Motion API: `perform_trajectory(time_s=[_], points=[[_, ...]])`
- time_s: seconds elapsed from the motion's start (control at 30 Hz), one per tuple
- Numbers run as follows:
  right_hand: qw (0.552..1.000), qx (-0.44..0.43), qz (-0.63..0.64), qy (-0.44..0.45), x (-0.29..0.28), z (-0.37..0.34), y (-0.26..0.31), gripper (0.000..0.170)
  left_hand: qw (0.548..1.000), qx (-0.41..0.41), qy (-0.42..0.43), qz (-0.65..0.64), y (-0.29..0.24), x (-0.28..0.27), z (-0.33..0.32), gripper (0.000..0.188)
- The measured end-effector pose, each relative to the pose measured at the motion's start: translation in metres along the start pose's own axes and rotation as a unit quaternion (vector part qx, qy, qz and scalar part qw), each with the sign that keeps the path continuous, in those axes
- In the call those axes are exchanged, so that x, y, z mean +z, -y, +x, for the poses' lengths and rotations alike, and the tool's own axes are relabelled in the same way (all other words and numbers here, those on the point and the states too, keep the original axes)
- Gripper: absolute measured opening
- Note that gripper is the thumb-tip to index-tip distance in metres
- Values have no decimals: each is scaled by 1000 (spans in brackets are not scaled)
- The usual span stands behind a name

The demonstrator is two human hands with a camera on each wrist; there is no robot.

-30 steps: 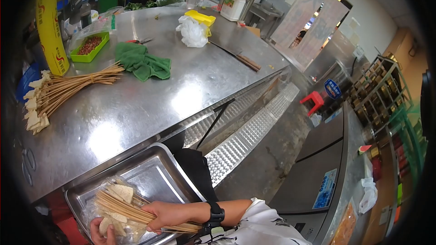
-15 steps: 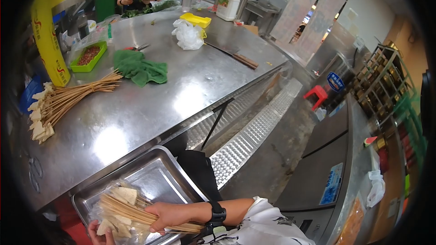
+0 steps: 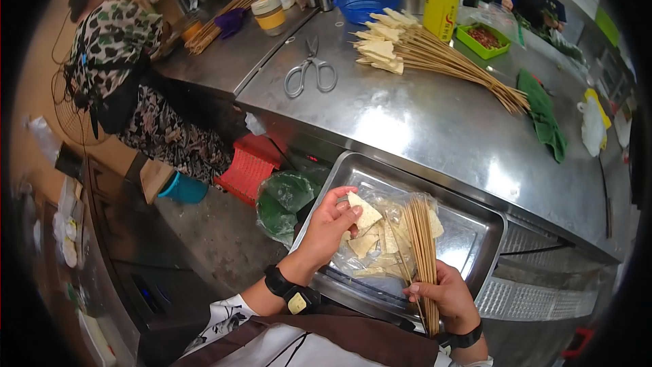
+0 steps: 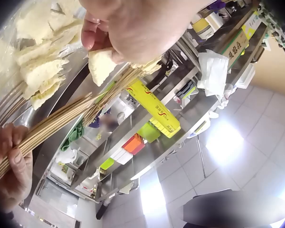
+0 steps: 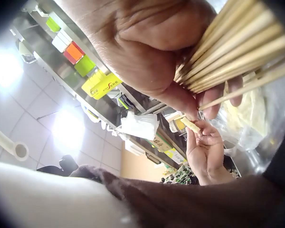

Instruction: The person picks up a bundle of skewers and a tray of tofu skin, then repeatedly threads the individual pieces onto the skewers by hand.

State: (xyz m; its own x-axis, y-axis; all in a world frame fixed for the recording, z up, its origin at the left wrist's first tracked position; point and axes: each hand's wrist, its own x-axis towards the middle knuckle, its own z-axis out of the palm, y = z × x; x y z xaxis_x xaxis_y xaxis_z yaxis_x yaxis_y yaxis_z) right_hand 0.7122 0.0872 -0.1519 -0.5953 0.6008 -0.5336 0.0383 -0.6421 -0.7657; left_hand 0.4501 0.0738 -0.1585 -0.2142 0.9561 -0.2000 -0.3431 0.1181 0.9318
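Observation:
The left hand point(image 3: 330, 225) pinches a pale triangular piece point(image 3: 365, 212) between thumb and fingers, over the left part of a metal tray point(image 3: 490, 258). A bundle of thin wooden sticks point(image 3: 422, 245) is gripped by the right hand point(image 3: 448, 293); one stick stands slightly apart from the bundle, near its thumb and fingers, as the right wrist view also shows. Between the hands, more pale pieces point(image 3: 365, 245) lie on clear plastic in the tray. In the left wrist view the pinched piece point(image 4: 100, 66) hangs below the fingertips.
On the steel table point(image 3: 435, 122) lie scissors point(image 3: 311, 75), a bundle of sticks with pale pieces point(image 3: 462, 68), a green cloth point(image 3: 541, 115) and a green tray of reddish bits point(image 3: 483, 39). A person in camouflage point(image 3: 115, 47) stands at the left, beside a red basket point(image 3: 248, 170).
The head view has swung left, bringing in the scissors and the person at the left. The left hand has lifted the pale piece from the pile; the right hand still grips the sticks.

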Motion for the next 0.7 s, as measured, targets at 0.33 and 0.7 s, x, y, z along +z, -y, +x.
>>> perform_trajectory(time_s=[0.33,0.7], points=[[1000,3,0,-15,6,0,-1,27,995,-39,-31,-85,-8,4,11,30],[1000,6,-24,-5,9,1,-2,28,997,-40,-19,-70,-12,-1,13,26]])
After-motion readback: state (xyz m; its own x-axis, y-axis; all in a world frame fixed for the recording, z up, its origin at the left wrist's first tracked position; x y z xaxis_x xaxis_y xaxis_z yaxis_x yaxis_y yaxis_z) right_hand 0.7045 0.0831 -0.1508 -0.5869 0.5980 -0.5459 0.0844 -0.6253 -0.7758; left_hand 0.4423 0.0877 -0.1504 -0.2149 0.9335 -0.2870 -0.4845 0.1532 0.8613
